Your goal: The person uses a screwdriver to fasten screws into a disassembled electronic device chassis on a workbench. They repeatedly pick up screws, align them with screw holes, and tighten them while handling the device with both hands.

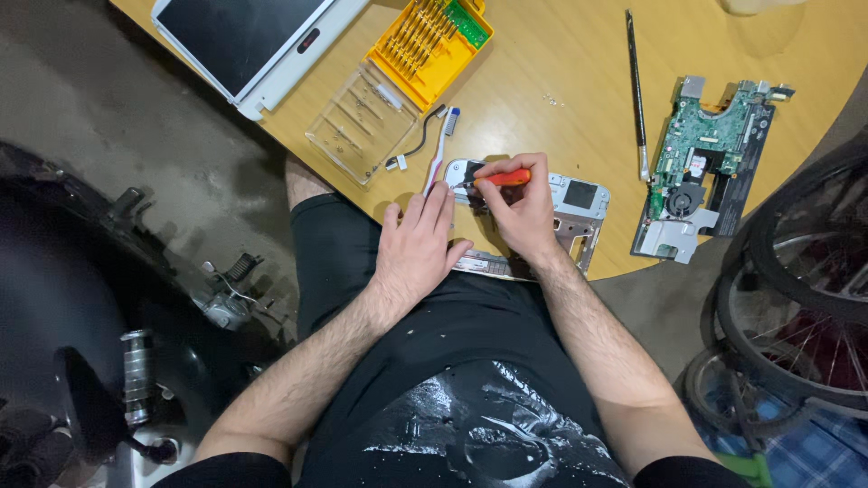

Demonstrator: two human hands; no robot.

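Observation:
My right hand (520, 203) grips a small screwdriver with an orange handle (506, 178), its tip pointing left onto the white laptop base shell (579, 203) at the table's near edge. My left hand (418, 242) lies flat with fingers together on the left end of that shell, holding it down. Much of the shell is hidden under both hands.
On the round wooden table (561, 54): a yellow screwdriver-bit case (429, 45) with its clear lid (362, 122), a toothbrush (440, 149), a white laptop screen panel (244, 36), a thin dark rod (636, 90), a green motherboard with fan (701, 167). Bicycle wheels (796, 298) stand right; dark machinery lies left.

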